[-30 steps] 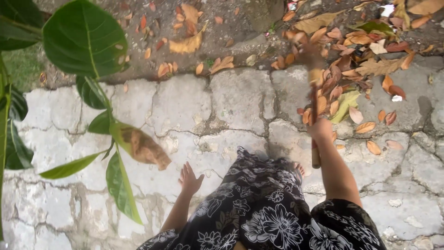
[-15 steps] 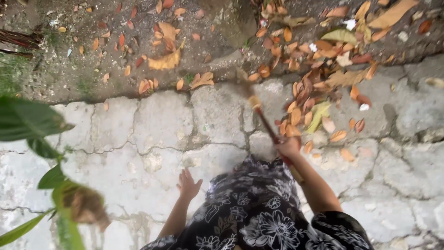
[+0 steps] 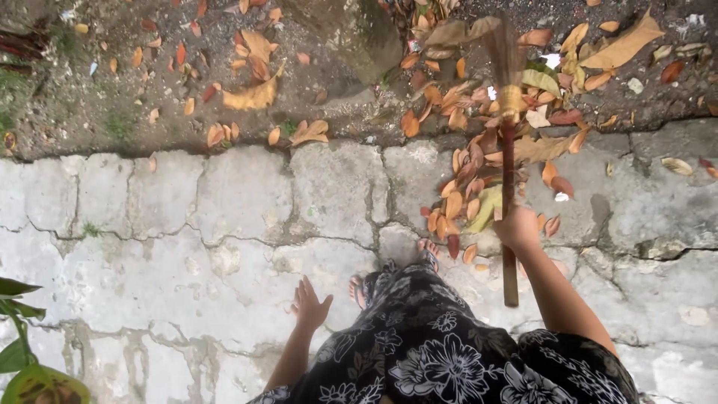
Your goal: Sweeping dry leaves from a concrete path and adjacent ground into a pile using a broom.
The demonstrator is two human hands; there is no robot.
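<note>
Outdoors, 1 right hand (image 3: 517, 227) wrapped tight around the dark wooden handle of 1 broom (image 3: 508, 161), which stands nearly upright in the view, its straw head among a heap of dry orange and brown leaves (image 3: 479, 161) at the edge where the cracked concrete paving (image 3: 247, 194) meets bare soil (image 3: 142, 75). Left hand (image 3: 309, 305): empty, fingers spread, held out over the paving beside a black floral-print dress (image 3: 426, 344), well apart from the broom.
</note>
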